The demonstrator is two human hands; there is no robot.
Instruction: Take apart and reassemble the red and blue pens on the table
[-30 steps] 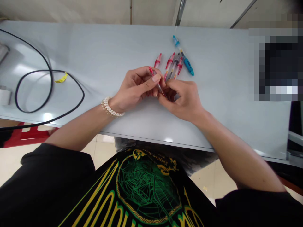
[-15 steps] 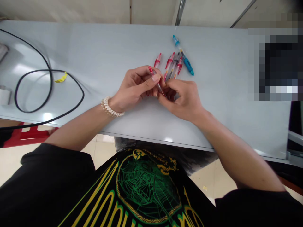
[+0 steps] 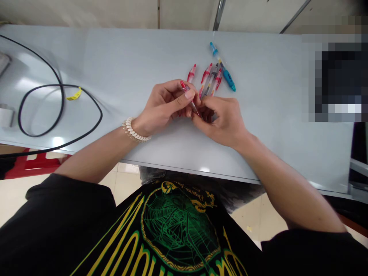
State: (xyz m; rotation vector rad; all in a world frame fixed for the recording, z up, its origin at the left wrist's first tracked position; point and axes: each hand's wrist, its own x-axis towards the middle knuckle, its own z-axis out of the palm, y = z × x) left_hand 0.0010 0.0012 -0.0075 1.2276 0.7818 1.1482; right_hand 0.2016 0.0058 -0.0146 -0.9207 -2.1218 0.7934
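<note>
A clear pen with a red end [image 3: 184, 86] is pinched between the thumb and fingers of my left hand [image 3: 169, 101]. It slants down to the right, and its lower tip meets the closed fingers of my right hand [image 3: 222, 119]. Just beyond my hands lie several pens, partly hidden: a red one [image 3: 191, 73] on the left, another red one [image 3: 206, 73], a black one [image 3: 213, 74] and a red one [image 3: 217, 81]. Behind them a blue pen [image 3: 228, 79] lies at a slant.
A black cable [image 3: 61, 103] with a yellow tag [image 3: 74, 95] loops over the left of the pale table [image 3: 129, 50]. A white object [image 3: 6, 116] stands at the left edge. Below the table's front edge is a red stool [image 3: 43, 163]. The upper right is pixelated.
</note>
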